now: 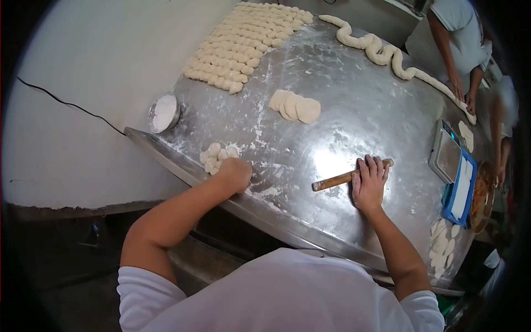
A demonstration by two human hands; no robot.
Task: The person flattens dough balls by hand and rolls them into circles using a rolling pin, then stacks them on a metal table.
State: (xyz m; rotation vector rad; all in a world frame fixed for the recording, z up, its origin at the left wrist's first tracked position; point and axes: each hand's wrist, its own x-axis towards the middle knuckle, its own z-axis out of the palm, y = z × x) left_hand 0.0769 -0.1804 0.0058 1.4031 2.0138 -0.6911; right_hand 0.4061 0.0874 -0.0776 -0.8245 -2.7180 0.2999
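My right hand (pixel 370 185) lies over a wooden rolling pin (pixel 336 181), fingers across its right half and thumb at the near side. The pin rests on the floured metal table (pixel 287 152). Beside a small heap of dough balls (pixel 213 156) at the table's near left edge is my left hand (pixel 238 174). Its back faces me and its fingers are hidden, so whether it holds a ball cannot be seen. Several flat dough rounds (pixel 297 107) overlap each other farther up the table, beyond both hands.
Rows of dough pieces (pixel 243 47) cover the far left. A metal bowl of flour (pixel 164 113) stands by the left edge. A long dough rope (pixel 381 54) winds toward a co-worker's hands (pixel 462 94). A scale (pixel 446 152), blue tray (pixel 462 185), filling bowl (pixel 482 196) and flat dough pieces (pixel 442 246) are at right.
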